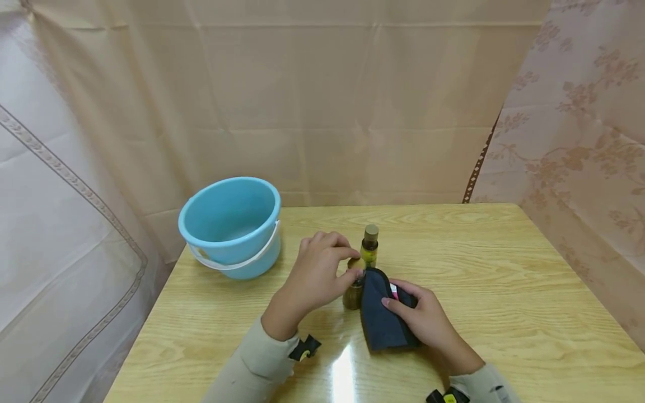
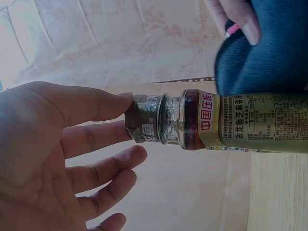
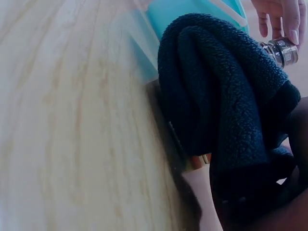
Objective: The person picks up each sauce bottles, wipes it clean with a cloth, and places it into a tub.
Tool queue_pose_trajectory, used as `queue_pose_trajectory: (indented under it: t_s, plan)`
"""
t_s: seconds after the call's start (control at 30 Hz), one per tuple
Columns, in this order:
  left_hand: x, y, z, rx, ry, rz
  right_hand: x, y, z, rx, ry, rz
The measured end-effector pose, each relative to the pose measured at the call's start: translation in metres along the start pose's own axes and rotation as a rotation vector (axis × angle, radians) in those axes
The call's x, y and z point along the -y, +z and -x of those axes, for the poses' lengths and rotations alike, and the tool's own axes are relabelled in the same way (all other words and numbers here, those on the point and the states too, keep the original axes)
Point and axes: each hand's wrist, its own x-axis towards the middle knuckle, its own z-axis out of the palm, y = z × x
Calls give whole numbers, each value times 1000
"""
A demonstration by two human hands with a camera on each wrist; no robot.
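My left hand (image 1: 318,272) pinches the gold cap (image 2: 147,119) of a small sesame oil bottle (image 2: 260,121) between thumb and index finger, the other fingers spread below. That bottle stands upright on the table, its label facing the left wrist camera. Just behind it is a second dark bottle (image 1: 369,254) with a gold-brown cap and a yellow label. My right hand (image 1: 428,318) grips a folded dark navy fleece cloth (image 1: 379,319), thumb on top, beside the front bottle. A small white and pink tag (image 1: 394,290) shows at its fold. The right fingers are mostly hidden under the cloth.
A light blue bucket (image 1: 272,257) with a white handle (image 1: 237,265) stands at the table's back left. The wooden table (image 1: 504,280) runs back to a beige curtain (image 1: 312,112). Patterned drapes (image 1: 589,112) hang at the sides.
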Motion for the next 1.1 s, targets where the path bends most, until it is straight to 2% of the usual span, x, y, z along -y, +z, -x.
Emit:
queue_pose_trajectory:
  t_s: [0.2, 0.37, 0.7, 0.87, 1.0, 1.1]
  plan:
    - [-1, 1, 0, -18, 1, -12, -4, -1, 0, -31, 13, 132]
    - [-1, 4, 0, -56, -25, -49, -3, -1, 0, -49, 30, 156]
    - [0, 4, 1, -49, -28, -56, 3, 0, 0, -43, 31, 11]
    - [-1, 4, 0, -42, -20, -50, 7, -1, 2, -66, 16, -33]
    - [-1, 4, 0, -40, -18, -39, 10, -1, 5, -85, -22, -85]
    - [0, 4, 0, -42, -22, -39, 12, -1, 6, -79, -63, -166]
